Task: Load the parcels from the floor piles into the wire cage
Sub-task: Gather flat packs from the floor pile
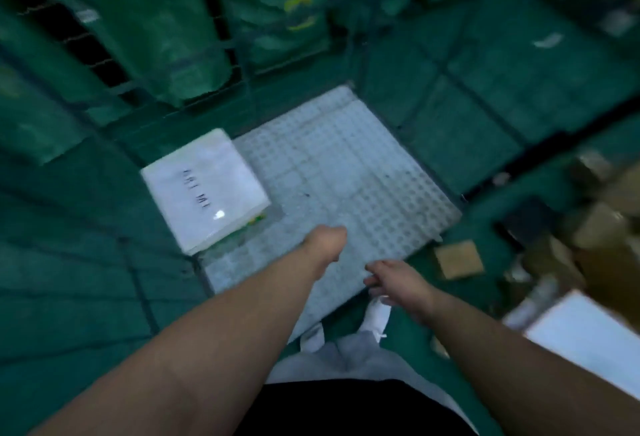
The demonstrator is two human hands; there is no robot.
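The parcel (204, 190) below me is white, with black lettering across its top and a touch of yellow-green at one corner. The cage floor (346, 165) is pale grey-white, patterned all over with a regular grid of small studs. The floor (86, 280) is dark green. The sacks (166, 37) are green, one marked yellow. A cardboard scrap (459, 259) is tan. My shoes (377, 318) are white, my trousers (346, 359) pale grey, my shirt (346, 408) black.

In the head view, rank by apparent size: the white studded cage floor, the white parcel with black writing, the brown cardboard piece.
1. white studded cage floor
2. white parcel with black writing
3. brown cardboard piece, clearly smallest here
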